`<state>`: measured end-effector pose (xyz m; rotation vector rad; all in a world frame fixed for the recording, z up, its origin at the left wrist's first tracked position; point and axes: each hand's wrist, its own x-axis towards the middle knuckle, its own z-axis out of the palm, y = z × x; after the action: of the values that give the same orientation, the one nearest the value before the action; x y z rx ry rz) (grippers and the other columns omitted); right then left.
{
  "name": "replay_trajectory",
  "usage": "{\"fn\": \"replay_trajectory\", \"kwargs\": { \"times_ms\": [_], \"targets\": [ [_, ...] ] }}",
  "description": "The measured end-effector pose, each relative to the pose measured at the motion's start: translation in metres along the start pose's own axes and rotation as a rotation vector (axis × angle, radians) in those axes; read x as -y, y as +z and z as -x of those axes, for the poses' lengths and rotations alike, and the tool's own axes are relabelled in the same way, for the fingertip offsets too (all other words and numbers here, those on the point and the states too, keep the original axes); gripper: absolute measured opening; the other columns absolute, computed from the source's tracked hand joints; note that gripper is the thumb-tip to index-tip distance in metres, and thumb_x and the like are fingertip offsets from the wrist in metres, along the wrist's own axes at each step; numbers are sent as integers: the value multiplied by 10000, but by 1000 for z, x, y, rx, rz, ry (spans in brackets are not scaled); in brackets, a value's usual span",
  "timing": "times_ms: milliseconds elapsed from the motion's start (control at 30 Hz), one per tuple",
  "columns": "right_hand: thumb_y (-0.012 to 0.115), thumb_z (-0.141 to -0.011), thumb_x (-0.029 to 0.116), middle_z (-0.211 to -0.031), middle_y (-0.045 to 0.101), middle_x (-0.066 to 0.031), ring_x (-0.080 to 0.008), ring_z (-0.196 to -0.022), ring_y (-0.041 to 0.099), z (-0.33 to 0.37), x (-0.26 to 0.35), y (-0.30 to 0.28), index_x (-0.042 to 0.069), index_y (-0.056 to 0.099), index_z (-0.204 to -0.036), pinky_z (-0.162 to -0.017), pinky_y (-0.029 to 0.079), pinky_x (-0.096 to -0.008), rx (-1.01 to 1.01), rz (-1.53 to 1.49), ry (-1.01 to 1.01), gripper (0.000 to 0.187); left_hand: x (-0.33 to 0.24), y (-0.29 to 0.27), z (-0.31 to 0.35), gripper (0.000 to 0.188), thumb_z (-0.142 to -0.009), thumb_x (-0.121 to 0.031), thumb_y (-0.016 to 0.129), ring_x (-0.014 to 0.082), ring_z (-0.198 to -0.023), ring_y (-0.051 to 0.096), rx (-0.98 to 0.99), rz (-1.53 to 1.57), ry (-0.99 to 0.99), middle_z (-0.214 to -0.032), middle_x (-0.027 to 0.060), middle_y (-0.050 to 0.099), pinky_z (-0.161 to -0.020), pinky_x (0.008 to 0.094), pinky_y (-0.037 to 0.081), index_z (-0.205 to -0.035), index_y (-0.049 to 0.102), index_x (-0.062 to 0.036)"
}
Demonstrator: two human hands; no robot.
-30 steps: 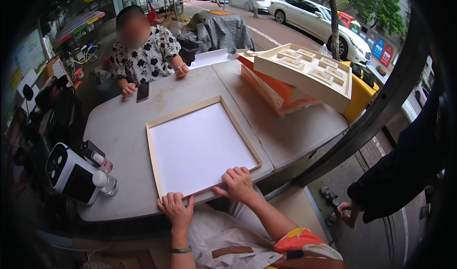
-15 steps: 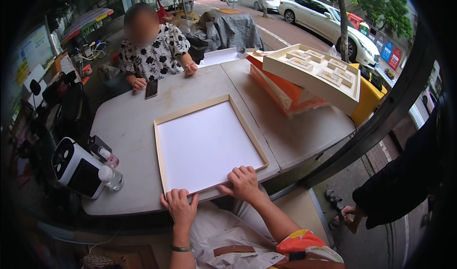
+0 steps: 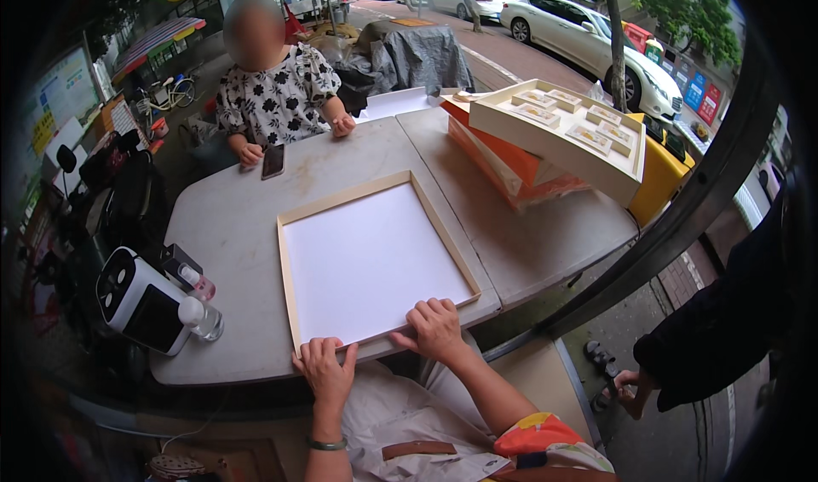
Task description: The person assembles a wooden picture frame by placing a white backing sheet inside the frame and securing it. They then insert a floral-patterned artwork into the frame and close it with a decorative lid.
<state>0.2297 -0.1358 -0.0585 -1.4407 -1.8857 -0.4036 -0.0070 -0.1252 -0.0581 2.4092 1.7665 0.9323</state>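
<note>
A shallow square box (image 3: 285, 282) with a cream rim and a white inside lies flat on the grey table, its near edge at the table's front. My left hand (image 3: 326, 369) grips that edge by the near left corner, fingers over the rim and thumb along it. Farther right on the same edge, my right hand (image 3: 433, 330) is closed over the rim, its thumb pointing left. Apart from my fingers at the rim, nothing rests in the box.
At the left stand a white device with a dark screen (image 3: 155, 318) and a clear bottle (image 3: 201, 318). Across the table (image 3: 230, 226) sits a person (image 3: 277, 94), a phone (image 3: 273, 161) beside one hand. A cream box with compartments (image 3: 554, 145) tops an orange stack (image 3: 503, 158) at right.
The view has shifted very slightly. Both hands keep their hold on the box's near edge, and the box stays in place.
</note>
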Motion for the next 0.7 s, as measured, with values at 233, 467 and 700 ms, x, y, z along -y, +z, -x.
{"fn": "replay_trajectory", "kwargs": {
  "times_ms": [233,467,700],
  "targets": [
    [783,-752,472,-727,515,-25,-209,-708,528,-1,0,1,134,520,-701,-691,374,-356,3,2,-3,431,4,9,3,295,-829,-367,759,295,-983,524,-35,-52,12,-942,49,550,-1031,582,323,-859,581,-134],
    [784,-749,470,-725,511,-23,-209,-706,527,-2,1,-1,134,516,-699,-690,373,-358,3,14,-4,433,2,6,3,302,-840,-373,747,300,-1024,506,-19,-30,-8,-985,59,541,-1037,585,314,-888,581,-126],
    [787,-751,463,-725,512,-30,-212,-706,525,-1,1,0,126,516,-710,-687,370,-360,8,8,-8,435,4,5,4,293,-861,-370,726,310,-998,500,13,-52,5,-970,68,534,-1038,590,310,-892,578,-119]
  ]
}}
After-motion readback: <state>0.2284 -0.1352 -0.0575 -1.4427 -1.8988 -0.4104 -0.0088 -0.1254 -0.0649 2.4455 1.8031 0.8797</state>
